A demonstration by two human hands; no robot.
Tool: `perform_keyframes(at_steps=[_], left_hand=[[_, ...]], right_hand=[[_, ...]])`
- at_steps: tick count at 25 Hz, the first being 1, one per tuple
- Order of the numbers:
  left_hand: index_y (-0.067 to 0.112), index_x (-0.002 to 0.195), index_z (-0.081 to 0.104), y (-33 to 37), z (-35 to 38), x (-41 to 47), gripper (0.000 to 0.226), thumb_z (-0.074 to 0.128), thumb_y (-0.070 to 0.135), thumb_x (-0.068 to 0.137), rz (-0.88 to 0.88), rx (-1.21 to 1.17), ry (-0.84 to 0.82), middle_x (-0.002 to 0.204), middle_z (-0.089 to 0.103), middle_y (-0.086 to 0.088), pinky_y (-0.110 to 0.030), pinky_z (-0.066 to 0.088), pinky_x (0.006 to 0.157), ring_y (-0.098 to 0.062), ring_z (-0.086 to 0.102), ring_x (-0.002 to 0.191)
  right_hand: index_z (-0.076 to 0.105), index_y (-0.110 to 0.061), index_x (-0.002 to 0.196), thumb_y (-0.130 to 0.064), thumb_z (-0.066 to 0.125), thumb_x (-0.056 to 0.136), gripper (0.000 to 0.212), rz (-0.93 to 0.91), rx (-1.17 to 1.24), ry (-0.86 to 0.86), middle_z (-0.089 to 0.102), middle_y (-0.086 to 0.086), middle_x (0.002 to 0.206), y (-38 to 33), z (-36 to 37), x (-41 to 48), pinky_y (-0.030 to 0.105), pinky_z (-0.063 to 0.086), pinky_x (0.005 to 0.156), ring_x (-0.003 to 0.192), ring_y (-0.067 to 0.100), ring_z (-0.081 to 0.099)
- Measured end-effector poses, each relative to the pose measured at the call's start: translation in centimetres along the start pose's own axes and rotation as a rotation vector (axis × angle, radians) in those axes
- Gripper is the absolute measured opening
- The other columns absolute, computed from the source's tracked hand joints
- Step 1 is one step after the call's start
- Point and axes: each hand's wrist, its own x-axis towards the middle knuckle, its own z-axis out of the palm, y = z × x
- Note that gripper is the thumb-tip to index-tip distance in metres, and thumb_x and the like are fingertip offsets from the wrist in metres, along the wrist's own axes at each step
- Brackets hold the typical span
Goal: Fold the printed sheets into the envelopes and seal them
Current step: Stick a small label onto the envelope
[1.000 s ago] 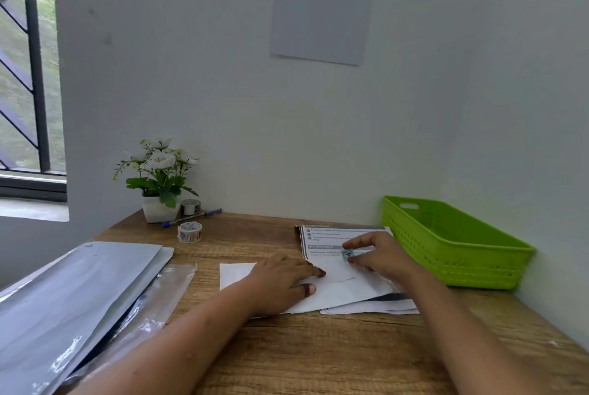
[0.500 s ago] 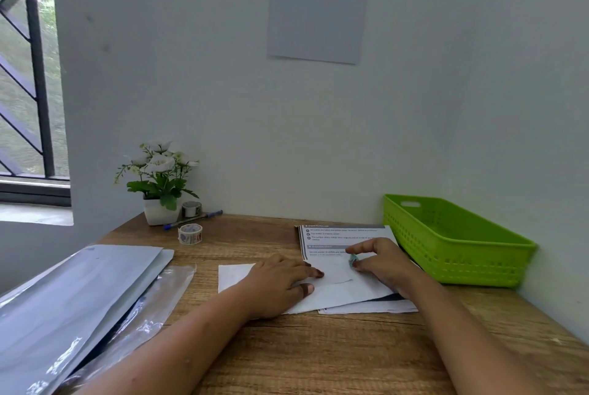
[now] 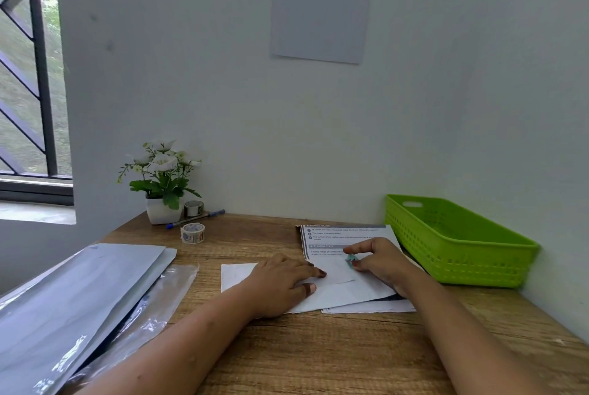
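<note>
A white envelope (image 3: 338,294) lies flat on the wooden desk (image 3: 318,356), on top of a stack of printed sheets (image 3: 344,235) whose text shows at the far edge. My left hand (image 3: 280,283) rests palm down on the envelope's left half, fingers spread. My right hand (image 3: 379,260) is over the envelope's right part and pinches a small teal piece of tape (image 3: 350,259) between thumb and fingers, right at the paper. Another sheet edge (image 3: 369,310) sticks out below the envelope.
A green plastic basket (image 3: 462,254) stands at the right by the wall. Grey mailer bags (image 3: 79,292) and a clear sleeve (image 3: 165,295) lie at the left. Two tape rolls (image 3: 192,232), a pen (image 3: 194,220) and a potted plant (image 3: 162,177) sit at the back left.
My right hand with the teal piece has slid a little nearer to me across the envelope. My left hand has stayed pressed on the envelope.
</note>
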Motion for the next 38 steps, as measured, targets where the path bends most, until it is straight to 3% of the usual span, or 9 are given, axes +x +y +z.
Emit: perform_keyframes(at_steps=[3, 8, 13, 20, 26, 38], left_hand=[[0.043, 0.142, 0.031, 0.0, 0.01, -0.07, 0.043, 0.028, 0.044, 0.099, 0.001, -0.008, 0.0, 0.152, 0.03, 0.015, -0.04, 0.019, 0.113, -0.015, 0.025, 0.136], [0.043, 0.142, 0.031, -0.06, 0.09, -0.09, 0.043, 0.028, 0.044, 0.099, -0.001, -0.004, 0.003, 0.151, 0.03, 0.015, -0.04, 0.02, 0.113, -0.015, 0.026, 0.136], [0.043, 0.142, 0.031, 0.12, -0.1, -0.12, 0.043, 0.029, 0.044, 0.099, -0.004, -0.017, 0.004, 0.151, 0.03, 0.015, -0.04, 0.019, 0.114, -0.015, 0.025, 0.137], [0.043, 0.142, 0.031, 0.21, -0.19, -0.19, 0.043, 0.029, 0.044, 0.1, -0.012, -0.019, 0.007, 0.151, 0.03, 0.015, -0.039, 0.017, 0.113, -0.014, 0.023, 0.138], [0.042, 0.142, 0.031, 0.16, -0.14, -0.14, 0.043, 0.029, 0.044, 0.1, -0.012, -0.013, -0.002, 0.152, 0.03, 0.014, -0.04, 0.016, 0.114, -0.014, 0.022, 0.139], [0.044, 0.142, 0.031, -0.03, 0.01, -0.01, 0.043, 0.029, 0.045, 0.099, -0.012, -0.011, -0.001, 0.152, 0.029, 0.015, -0.039, 0.017, 0.113, -0.014, 0.023, 0.138]], right_hand=[[0.072, -0.012, 0.106, 0.009, 0.061, 0.082, 0.034, 0.02, -0.014, -0.002, 0.06, 0.009, 0.128, -0.17, 0.13, 0.23, 0.019, 0.04, 0.088, 0.115, 0.017, 0.053], [0.071, -0.012, 0.109, 0.006, 0.06, 0.083, 0.034, 0.026, -0.089, 0.008, 0.058, 0.009, 0.129, -0.4, 0.38, 0.29, 0.021, 0.042, 0.084, 0.112, 0.018, 0.054], [0.071, -0.014, 0.107, 0.005, 0.059, 0.083, 0.034, 0.025, -0.124, 0.022, 0.059, 0.007, 0.129, -0.35, 0.51, 0.44, 0.024, 0.044, 0.09, 0.116, 0.019, 0.053], [0.069, -0.009, 0.112, 0.001, 0.058, 0.086, 0.03, -0.001, -0.2, 0.048, 0.064, 0.006, 0.122, -0.59, 0.9, 0.43, 0.019, 0.038, 0.085, 0.11, 0.015, 0.055], [0.069, -0.01, 0.113, 0.004, 0.056, 0.085, 0.034, -0.006, -0.267, 0.051, 0.062, 0.006, 0.125, -0.59, 0.99, 0.56, 0.018, 0.036, 0.089, 0.122, 0.019, 0.052], [0.07, -0.02, 0.111, -0.004, 0.067, 0.084, 0.031, -0.032, -0.298, 0.062, 0.059, 0.003, 0.132, -0.43, 0.75, 0.33, 0.024, 0.037, 0.101, 0.125, 0.018, 0.049]])
